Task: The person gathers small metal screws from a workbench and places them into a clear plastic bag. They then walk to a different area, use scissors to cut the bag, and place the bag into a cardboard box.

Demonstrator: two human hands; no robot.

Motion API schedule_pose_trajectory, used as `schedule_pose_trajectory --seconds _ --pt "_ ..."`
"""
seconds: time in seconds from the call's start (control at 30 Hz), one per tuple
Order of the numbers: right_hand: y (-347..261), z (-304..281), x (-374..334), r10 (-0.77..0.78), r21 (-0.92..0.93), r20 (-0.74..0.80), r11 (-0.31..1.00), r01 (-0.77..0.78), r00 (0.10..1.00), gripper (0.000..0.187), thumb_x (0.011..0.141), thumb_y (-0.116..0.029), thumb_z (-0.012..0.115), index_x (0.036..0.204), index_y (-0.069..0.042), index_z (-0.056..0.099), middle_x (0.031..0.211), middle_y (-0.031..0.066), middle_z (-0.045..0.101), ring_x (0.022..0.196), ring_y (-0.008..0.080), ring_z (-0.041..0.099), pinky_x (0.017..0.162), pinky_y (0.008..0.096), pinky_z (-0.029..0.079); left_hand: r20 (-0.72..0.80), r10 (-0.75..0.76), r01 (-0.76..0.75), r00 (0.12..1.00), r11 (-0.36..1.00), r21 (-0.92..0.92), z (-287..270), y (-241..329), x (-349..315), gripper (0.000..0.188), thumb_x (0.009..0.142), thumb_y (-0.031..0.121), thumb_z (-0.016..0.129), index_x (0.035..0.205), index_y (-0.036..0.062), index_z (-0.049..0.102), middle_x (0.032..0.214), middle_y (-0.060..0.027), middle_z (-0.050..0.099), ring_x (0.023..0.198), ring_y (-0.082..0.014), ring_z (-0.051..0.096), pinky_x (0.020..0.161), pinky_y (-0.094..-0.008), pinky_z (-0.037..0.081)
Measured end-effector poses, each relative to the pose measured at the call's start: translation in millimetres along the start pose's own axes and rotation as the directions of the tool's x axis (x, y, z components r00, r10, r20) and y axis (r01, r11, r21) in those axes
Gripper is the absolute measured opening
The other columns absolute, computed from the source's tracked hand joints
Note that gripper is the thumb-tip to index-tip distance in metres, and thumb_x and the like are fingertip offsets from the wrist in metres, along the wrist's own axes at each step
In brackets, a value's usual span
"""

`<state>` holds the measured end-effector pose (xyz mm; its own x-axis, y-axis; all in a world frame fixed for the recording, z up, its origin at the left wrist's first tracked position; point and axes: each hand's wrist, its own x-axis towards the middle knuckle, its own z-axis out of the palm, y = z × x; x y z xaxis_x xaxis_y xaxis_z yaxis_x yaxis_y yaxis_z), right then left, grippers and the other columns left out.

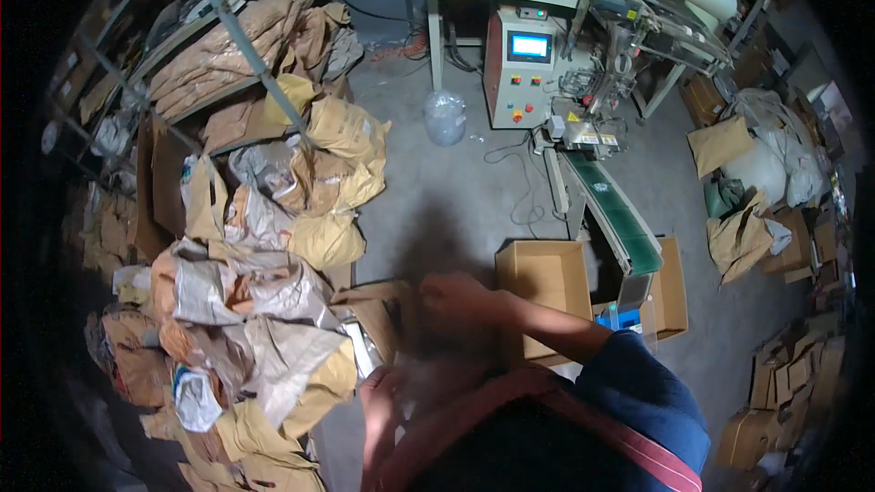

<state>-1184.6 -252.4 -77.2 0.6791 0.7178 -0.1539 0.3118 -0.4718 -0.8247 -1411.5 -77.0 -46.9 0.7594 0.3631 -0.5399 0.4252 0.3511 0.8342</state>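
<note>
My right hand reaches across in front of me with its fingers curled closed; what they hold, if anything, is hidden in shadow. Lower and to the left, my left hand has its fingers bent inward, and I cannot make out what is in them. Between the two hands lies a dark, hazy patch whose contents are too dim to tell. A brown paper or cardboard piece stands just left of my right hand. Beside my left hand is a narrow white strip, next to a heap of crumpled sacks.
Steel shelving with sacks rises at the left. Ahead stands a packing machine with a lit screen; its green conveyor slopes toward an open cardboard box. A clear plastic bag-like bundle sits on the floor. Bags and boxes line the right.
</note>
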Motion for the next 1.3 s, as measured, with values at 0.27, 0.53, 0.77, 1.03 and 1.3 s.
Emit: schedule_pose_trajectory --seconds 0.27,0.53,0.77,1.03,1.3 --pt "111.1 -150.2 132.0 -0.037 -0.058 -0.252 0.998 0.023 0.967 0.039 0.085 -0.010 0.064 0.123 -0.005 0.057 0.112 0.0139 0.066 0.097 0.0296 0.067 0.084 0.0388 0.053 0.238 0.038 -0.030 0.971 0.999 -0.039 73.8 135.9 219.5 0.008 0.089 0.002 0.057 0.091 0.0015 0.065 0.082 0.0011 0.061 0.075 -0.0069 0.054 0.067 -0.0233 0.043" --pt "349.1 -367.4 279.0 0.399 0.164 -0.564 0.912 -0.376 0.723 0.059 0.082 -0.020 0.067 0.136 -0.013 0.044 0.115 0.0208 0.065 0.110 0.0400 0.062 0.093 0.0460 0.050 0.107 -0.081 0.056 0.991 0.974 0.219 189.9 186.7 404.1 0.018 0.091 0.017 0.058 0.089 0.0010 0.066 0.075 0.0026 0.057 0.065 -0.0058 0.049 0.058 -0.0221 0.038" --pt "510.3 -568.7 423.4 0.494 0.072 -0.723 0.749 -0.658 0.483 0.077 0.090 -0.034 0.065 0.154 -0.034 0.022 0.133 0.0332 0.050 0.117 0.0475 0.056 0.095 0.0490 0.049 0.193 -0.074 -0.044 0.978 0.838 0.544 269.2 222.1 549.1 0.017 0.090 0.008 0.049 0.086 -0.0024 0.062 0.078 -0.0074 0.061 0.073 -0.0172 0.057 0.065 -0.0328 0.046" --pt "566.2 -657.0 483.9 0.573 0.117 -0.714 0.663 -0.740 0.401 0.080 0.093 -0.044 0.060 0.156 -0.039 0.011 0.142 0.0456 0.030 0.125 0.0565 0.047 0.104 0.0509 0.043 -0.018 0.013 -0.004 1.000 0.905 0.426 365.1 326.8 616.8 0.023 0.096 0.020 0.051 0.084 0.0034 0.062 0.074 -0.0017 0.058 0.068 -0.0110 0.056 0.062 -0.0285 0.045" --pt "579.9 -660.8 499.3 0.565 0.132 -0.761 0.616 -0.776 0.319 0.072 0.094 -0.038 0.057 0.156 -0.031 0.020 0.140 0.0379 0.036 0.114 0.0518 0.056 0.096 0.0522 0.049 -0.114 -0.126 0.141 0.985 0.981 0.136 369.8 326.8 656.6 0.016 0.092 0.020 0.057 0.085 0.0061 0.059 0.079 -0.0005 0.054 0.070 -0.0133 0.053 0.065 -0.0307 0.044"
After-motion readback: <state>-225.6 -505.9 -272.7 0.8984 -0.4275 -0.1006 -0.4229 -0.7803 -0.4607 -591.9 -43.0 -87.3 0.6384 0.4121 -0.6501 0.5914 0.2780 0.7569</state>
